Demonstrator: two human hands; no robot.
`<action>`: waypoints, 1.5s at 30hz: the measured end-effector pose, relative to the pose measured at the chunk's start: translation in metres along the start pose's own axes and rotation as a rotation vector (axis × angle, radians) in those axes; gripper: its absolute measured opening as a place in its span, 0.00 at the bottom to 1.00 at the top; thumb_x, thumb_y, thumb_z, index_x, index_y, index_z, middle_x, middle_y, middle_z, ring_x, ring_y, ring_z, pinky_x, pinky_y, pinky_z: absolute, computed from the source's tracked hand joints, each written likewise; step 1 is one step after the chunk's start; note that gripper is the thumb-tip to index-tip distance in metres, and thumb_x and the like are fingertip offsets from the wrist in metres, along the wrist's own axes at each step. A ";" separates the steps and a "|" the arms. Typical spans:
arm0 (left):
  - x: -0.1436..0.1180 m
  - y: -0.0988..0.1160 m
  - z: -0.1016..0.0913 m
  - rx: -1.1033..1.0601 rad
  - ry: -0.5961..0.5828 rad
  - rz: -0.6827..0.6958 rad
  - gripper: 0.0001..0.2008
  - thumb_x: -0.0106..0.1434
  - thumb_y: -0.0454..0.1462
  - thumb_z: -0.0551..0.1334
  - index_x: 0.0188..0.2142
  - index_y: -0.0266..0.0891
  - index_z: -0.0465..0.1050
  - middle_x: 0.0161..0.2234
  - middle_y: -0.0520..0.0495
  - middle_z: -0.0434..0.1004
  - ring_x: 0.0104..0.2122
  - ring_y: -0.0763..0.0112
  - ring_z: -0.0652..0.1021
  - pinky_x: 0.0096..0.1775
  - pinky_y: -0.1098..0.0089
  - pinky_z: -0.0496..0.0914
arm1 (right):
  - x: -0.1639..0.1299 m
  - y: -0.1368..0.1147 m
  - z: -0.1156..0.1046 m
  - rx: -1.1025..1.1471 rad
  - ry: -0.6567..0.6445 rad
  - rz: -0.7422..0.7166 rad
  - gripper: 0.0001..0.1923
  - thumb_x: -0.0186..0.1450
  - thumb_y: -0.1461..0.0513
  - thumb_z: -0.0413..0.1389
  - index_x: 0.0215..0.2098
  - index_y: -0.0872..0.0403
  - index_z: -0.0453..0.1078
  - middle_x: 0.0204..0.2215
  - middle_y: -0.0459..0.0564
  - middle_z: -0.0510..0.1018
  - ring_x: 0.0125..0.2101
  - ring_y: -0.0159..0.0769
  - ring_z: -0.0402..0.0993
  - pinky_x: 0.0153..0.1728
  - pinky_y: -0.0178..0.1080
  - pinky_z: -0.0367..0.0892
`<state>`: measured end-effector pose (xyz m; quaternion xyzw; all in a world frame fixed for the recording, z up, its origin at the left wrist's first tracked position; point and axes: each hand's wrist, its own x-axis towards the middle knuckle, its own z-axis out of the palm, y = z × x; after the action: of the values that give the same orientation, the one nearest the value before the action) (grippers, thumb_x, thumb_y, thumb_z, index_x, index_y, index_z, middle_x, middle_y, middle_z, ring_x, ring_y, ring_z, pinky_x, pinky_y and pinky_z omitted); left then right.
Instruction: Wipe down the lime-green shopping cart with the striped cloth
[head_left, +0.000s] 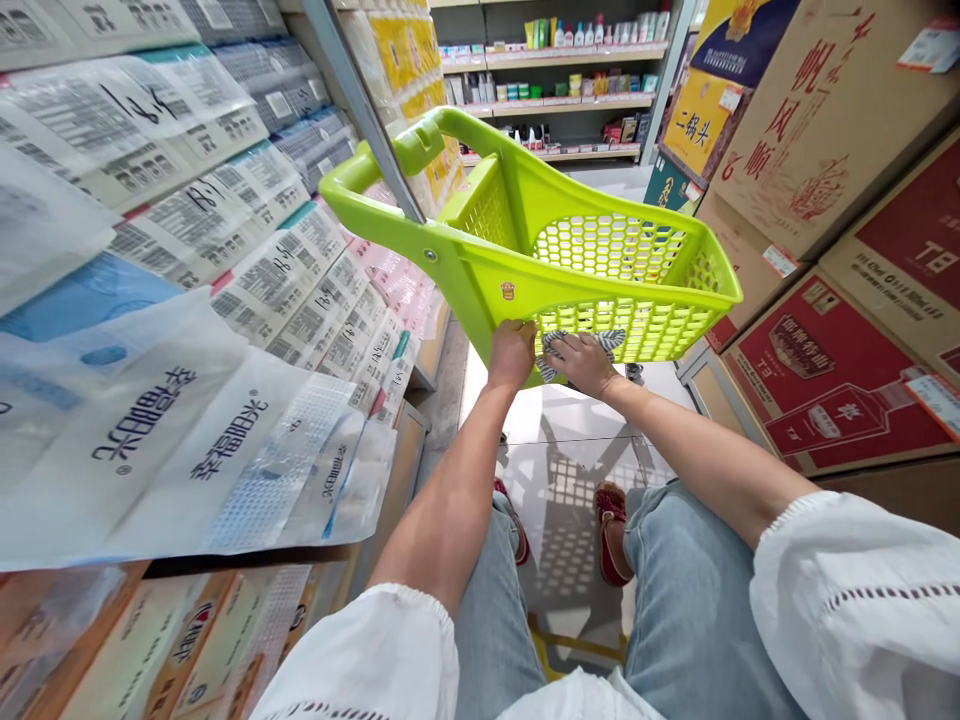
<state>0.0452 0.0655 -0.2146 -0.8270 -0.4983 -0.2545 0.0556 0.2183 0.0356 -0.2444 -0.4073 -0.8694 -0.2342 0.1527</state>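
Note:
In front of me a bright green plastic shopping cart (465,222) stands tilted, with a mesh basket and a moulded handle. My left hand (514,353) is closed on the cart's lower side, at the left end of the mesh panel. Just to its right, my right hand (581,362) presses a black-and-white striped cloth (611,342) against the mesh, fingers bent over it. Part of the cloth is hidden under that hand. A small sticker (508,291) sits on the cart's side above my left hand.
Shelves of plastic-wrapped paper packs (150,440) line my left. Stacked cartons (825,370) crowd the right side. Behind the cart stands a shelf (570,100) of bottles and jars. A metal bar (375,130) slants across the cart's handle. My feet are on the tiled floor (562,500).

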 end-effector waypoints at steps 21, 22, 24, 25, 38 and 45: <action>0.000 -0.004 0.000 -0.008 -0.002 -0.001 0.19 0.69 0.41 0.47 0.43 0.35 0.74 0.35 0.40 0.76 0.38 0.60 0.73 0.41 0.64 0.65 | -0.007 0.001 0.003 -0.085 0.022 -0.013 0.15 0.70 0.64 0.42 0.44 0.52 0.70 0.35 0.50 0.75 0.36 0.37 0.64 0.38 0.41 0.50; 0.001 -0.004 0.000 -0.006 0.001 -0.007 0.19 0.69 0.41 0.48 0.43 0.35 0.75 0.35 0.39 0.76 0.38 0.60 0.73 0.41 0.64 0.65 | -0.005 0.003 0.000 -0.086 0.032 -0.006 0.15 0.69 0.64 0.42 0.43 0.51 0.71 0.35 0.50 0.75 0.36 0.37 0.64 0.38 0.41 0.50; 0.001 -0.004 0.000 -0.013 0.007 -0.014 0.18 0.69 0.40 0.48 0.42 0.35 0.75 0.35 0.39 0.76 0.38 0.60 0.73 0.40 0.64 0.65 | 0.002 0.009 -0.010 -0.090 0.086 0.039 0.14 0.69 0.63 0.43 0.44 0.50 0.71 0.38 0.50 0.75 0.37 0.37 0.64 0.39 0.41 0.50; 0.001 -0.004 0.000 -0.017 0.005 -0.015 0.18 0.69 0.40 0.48 0.42 0.35 0.75 0.35 0.40 0.77 0.37 0.60 0.73 0.40 0.64 0.65 | 0.007 0.013 -0.018 -0.098 0.130 0.079 0.14 0.69 0.62 0.44 0.45 0.49 0.71 0.40 0.50 0.75 0.38 0.37 0.64 0.40 0.41 0.50; 0.002 -0.007 0.000 0.004 -0.005 -0.025 0.17 0.68 0.39 0.49 0.36 0.34 0.76 0.32 0.40 0.76 0.35 0.61 0.72 0.38 0.65 0.64 | 0.011 0.018 -0.018 -0.047 0.212 0.173 0.15 0.68 0.62 0.46 0.49 0.46 0.70 0.44 0.51 0.74 0.41 0.38 0.64 0.43 0.43 0.51; 0.004 -0.009 0.004 0.011 -0.006 -0.040 0.19 0.69 0.40 0.48 0.38 0.34 0.76 0.32 0.40 0.76 0.36 0.61 0.72 0.38 0.65 0.64 | -0.007 -0.004 0.009 -0.015 -0.044 0.023 0.14 0.69 0.63 0.45 0.45 0.50 0.71 0.39 0.52 0.75 0.39 0.38 0.64 0.40 0.42 0.49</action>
<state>0.0405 0.0742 -0.2172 -0.8172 -0.5165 -0.2503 0.0535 0.2188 0.0340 -0.2565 -0.4237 -0.8660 -0.2297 0.1332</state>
